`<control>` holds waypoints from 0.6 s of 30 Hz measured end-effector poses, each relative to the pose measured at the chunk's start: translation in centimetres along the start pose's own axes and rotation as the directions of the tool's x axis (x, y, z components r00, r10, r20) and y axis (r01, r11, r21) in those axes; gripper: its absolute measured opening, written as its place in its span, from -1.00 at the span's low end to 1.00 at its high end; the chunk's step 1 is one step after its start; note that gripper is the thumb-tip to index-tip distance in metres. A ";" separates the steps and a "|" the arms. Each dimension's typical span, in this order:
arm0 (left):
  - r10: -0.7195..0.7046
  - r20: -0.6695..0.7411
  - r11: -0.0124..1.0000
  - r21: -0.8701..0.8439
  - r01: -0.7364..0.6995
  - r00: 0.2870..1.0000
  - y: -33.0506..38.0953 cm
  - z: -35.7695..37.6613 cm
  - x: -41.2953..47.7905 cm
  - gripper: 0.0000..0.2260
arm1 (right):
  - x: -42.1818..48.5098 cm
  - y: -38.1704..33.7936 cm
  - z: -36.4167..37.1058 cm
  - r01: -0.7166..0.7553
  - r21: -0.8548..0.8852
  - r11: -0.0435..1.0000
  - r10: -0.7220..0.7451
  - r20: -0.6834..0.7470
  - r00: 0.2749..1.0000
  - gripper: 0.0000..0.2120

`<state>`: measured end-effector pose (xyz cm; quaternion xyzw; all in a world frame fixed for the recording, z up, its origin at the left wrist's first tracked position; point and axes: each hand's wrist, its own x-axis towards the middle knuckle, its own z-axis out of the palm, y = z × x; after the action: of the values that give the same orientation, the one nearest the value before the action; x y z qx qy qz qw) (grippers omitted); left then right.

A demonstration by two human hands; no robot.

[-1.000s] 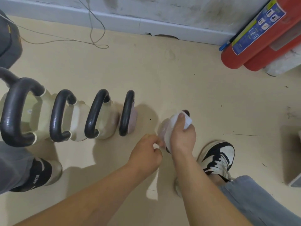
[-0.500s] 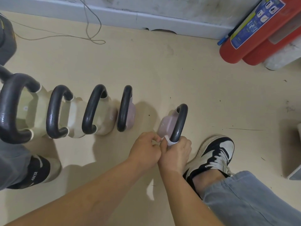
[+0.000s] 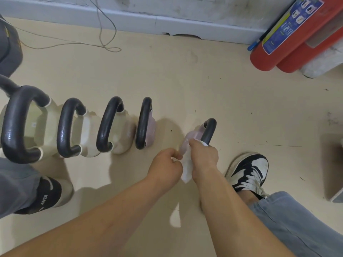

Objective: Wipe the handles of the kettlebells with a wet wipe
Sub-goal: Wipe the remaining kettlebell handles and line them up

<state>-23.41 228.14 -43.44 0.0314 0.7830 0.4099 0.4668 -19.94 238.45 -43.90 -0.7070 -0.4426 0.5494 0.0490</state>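
Your right hand [image 3: 203, 154] is squeezing the white wet wipe [image 3: 186, 168] around the near end of the small pink kettlebell's black looped handle [image 3: 209, 131], which runs up and away, while your left hand [image 3: 166, 166] seems to pinch the wipe's edge.

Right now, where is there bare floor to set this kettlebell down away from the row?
The broad floor between the pink kettlebell and the fire extinguishers is bare. So is the strip between the kettlebell row and the baseboard, apart from a thin cable. Near both hands and the sneaker it is crowded.
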 end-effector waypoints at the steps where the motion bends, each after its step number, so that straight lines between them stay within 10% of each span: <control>1: 0.004 -0.004 1.000 0.008 -0.004 1.000 0.1 -0.1 -0.1 -0.73 | 0.0 0.8 0.0 0.087 -0.131 0.988 -0.093 -0.041 0.995 -0.79; 6: 0.029 -0.025 1.000 0.006 -0.029 0.999 0.7 -0.5 -0.6 -0.82 | -1.8 4.7 -1.0 0.178 -0.355 0.918 -0.254 -0.181 0.950 -0.36; 18: 0.017 -0.054 0.994 -0.107 -0.022 0.998 2.3 -0.1 -1.3 -0.79 | -2.6 3.6 -0.3 0.219 -0.041 0.975 -0.222 -0.123 0.967 -0.87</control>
<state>-23.53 229.05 -40.92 0.0029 0.7714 0.4569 0.4430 -17.68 234.61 -43.91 -0.6873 -0.5220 0.4886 0.1281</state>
